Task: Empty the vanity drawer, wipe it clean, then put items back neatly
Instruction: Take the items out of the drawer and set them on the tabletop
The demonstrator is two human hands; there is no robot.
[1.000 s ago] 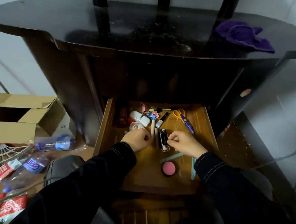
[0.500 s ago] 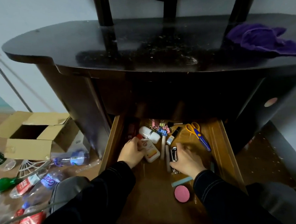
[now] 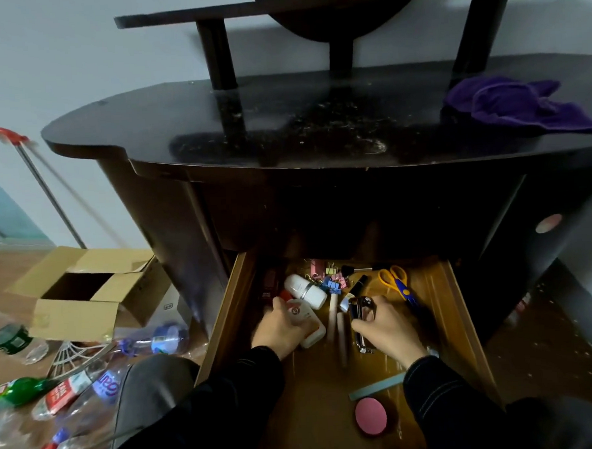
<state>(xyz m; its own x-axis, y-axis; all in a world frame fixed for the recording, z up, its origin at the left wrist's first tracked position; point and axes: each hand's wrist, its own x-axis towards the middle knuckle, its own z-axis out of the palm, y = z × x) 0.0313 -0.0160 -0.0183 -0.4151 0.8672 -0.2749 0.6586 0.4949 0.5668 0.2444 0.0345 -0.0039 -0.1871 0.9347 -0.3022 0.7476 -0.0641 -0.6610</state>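
Note:
The wooden vanity drawer is pulled out below the dark vanity top. Inside lie a white jar, coloured binder clips, yellow-and-blue scissors, a pale stick, a grey-blue file and a round pink compact. My left hand grips a white bottle with a red mark. My right hand curls around a black and chrome nail clipper. A purple cloth lies on the vanity top at the right.
An open cardboard box stands on the floor to the left, with several plastic bottles scattered around it. A metal pole with a red handle leans on the wall. The dusty vanity top carries mirror posts.
The view has tilted up, showing more of the vanity. My left hand took hold of the white bottle, and my right hand closed around the nail clipper.

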